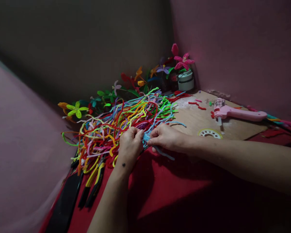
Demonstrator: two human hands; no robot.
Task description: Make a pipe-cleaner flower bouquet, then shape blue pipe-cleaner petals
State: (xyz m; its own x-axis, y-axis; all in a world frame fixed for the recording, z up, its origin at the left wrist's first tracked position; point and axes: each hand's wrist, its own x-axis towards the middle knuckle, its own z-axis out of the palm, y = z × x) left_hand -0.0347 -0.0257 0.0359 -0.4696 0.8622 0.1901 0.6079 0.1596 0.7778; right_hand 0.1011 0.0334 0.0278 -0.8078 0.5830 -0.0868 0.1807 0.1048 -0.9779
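Light blue pipe cleaners (146, 137) are pinched between my two hands, just in front of a big heap of colored pipe cleaners (126, 119). My left hand (131, 144) grips them from the left with thumb and fingers closed. From the right, my right hand (166, 138) pinches the same piece, its fingertips almost meeting the left thumb. Loose blue ends stick out above the hands, and one hangs below my right hand. The exact shape of the held piece is partly hidden by my fingers.
A pink hot glue gun (242, 114) and a white tape spool (210, 133) lie on a wooden board (189, 118). Black-and-yellow pliers (95, 183) rest at the front left beside a long black object (65, 204). Pipe-cleaner flowers (77, 110) and a lidded container (185, 81) stand behind.
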